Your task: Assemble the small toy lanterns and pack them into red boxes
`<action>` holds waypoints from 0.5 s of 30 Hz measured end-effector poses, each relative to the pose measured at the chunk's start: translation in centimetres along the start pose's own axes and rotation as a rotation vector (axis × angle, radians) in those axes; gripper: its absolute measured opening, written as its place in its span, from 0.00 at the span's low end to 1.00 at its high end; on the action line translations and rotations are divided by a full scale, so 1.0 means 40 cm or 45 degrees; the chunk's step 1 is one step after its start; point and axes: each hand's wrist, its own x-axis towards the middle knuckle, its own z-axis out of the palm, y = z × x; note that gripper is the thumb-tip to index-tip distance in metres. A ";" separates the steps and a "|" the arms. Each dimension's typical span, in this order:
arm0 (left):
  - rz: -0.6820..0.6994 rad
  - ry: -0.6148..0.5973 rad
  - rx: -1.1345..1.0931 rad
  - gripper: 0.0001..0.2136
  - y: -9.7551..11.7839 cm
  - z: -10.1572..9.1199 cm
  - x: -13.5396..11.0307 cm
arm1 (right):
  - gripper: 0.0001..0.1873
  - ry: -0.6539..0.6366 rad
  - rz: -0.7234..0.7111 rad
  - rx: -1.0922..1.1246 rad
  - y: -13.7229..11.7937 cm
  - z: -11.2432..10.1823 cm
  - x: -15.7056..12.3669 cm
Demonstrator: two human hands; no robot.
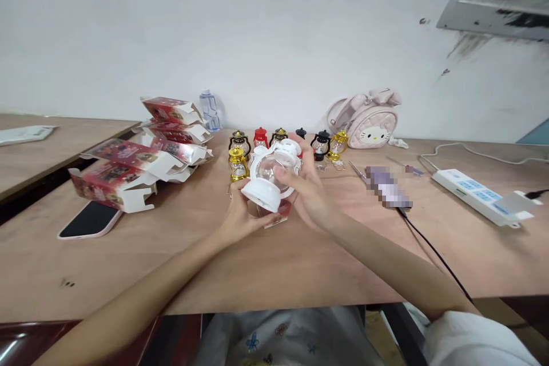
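A white lantern (262,193) with a clear globe is held tilted above the table, its base toward me on the left. My left hand (242,211) grips it by the base. My right hand (309,191) wraps around its upper side, with the thumb across the globe. Partly hidden under the lantern lies a small red box (274,221). Behind my hands stand several small lanterns: a gold lantern (238,166), a red lantern (260,137), a black lantern (321,146) and another gold lantern (338,144) among them.
Opened red boxes (124,163) are piled at the left, with a phone (91,220) in front. A water bottle (210,110) and a pink bag (372,123) stand by the wall. To the right lie a pixelated object with a cable (433,249), a screwdriver (412,169) and a power strip (476,195).
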 end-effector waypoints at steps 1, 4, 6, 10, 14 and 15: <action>0.003 -0.012 0.014 0.34 0.001 0.000 -0.001 | 0.41 0.050 -0.018 -0.002 0.014 -0.002 0.009; 0.092 -0.020 -0.013 0.32 0.004 0.003 0.002 | 0.40 0.212 -0.162 -0.089 0.043 -0.024 0.021; 0.143 -0.014 -0.040 0.31 0.005 0.005 0.006 | 0.39 0.293 -0.228 -0.202 0.048 -0.039 0.021; 0.157 -0.023 -0.026 0.31 0.004 0.006 0.007 | 0.35 0.342 -0.286 -0.488 0.044 -0.044 0.015; 0.140 -0.010 0.013 0.32 0.001 0.004 0.003 | 0.31 0.259 -0.356 -0.751 0.041 -0.035 0.022; 0.136 -0.009 0.020 0.31 0.001 0.003 0.003 | 0.30 0.208 -0.359 -0.789 0.040 -0.036 0.026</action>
